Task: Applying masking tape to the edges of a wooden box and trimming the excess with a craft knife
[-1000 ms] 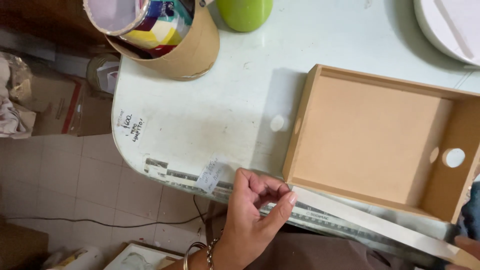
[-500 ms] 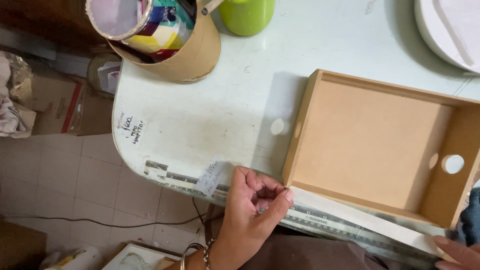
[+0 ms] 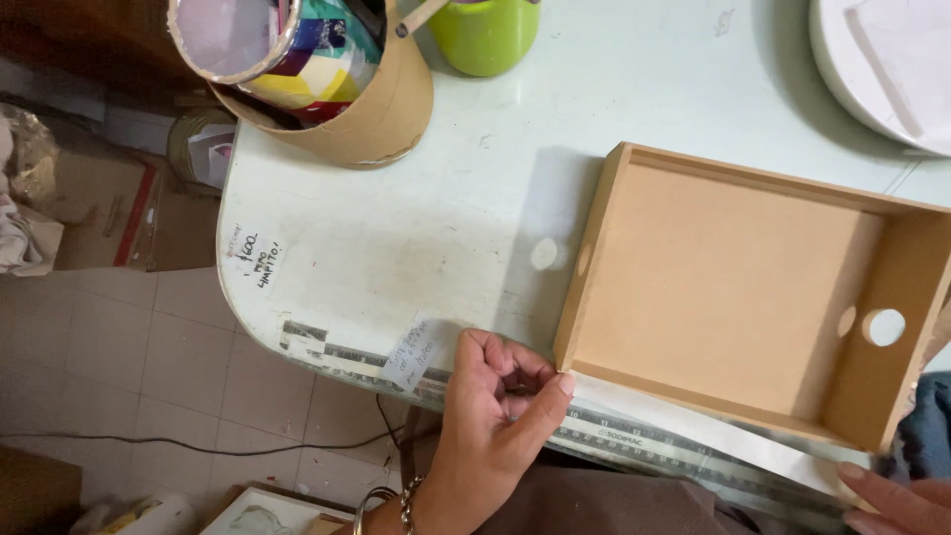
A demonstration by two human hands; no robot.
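Left hand is at the near edge of the table, fingers curled in, thumb tip pressed against the near-left corner of the wooden tray. Looks like it pinches the end of a white strip that runs along the tray's near wall, though the actual contact is hidden under the curled fingers, so I can't tell for sure. Bracelet on that wrist.

Right hand is only partly in frame at the bottom right corner (just a few fingers visible). They lie flat on the far end of the same strip, just beside the tray's near-right corner. Can't tell whether it grips or only presses.

Tray sits open side up on the pale table, empty inside, round hole in its right wall and another in its left wall. A measuring tape is stuck along the table's near edge, under the strip.

Further back: cardboard tub with coloured rolls inside, green cup just beside it, white round board at top right. Cardboard box on the tiled floor to the left.
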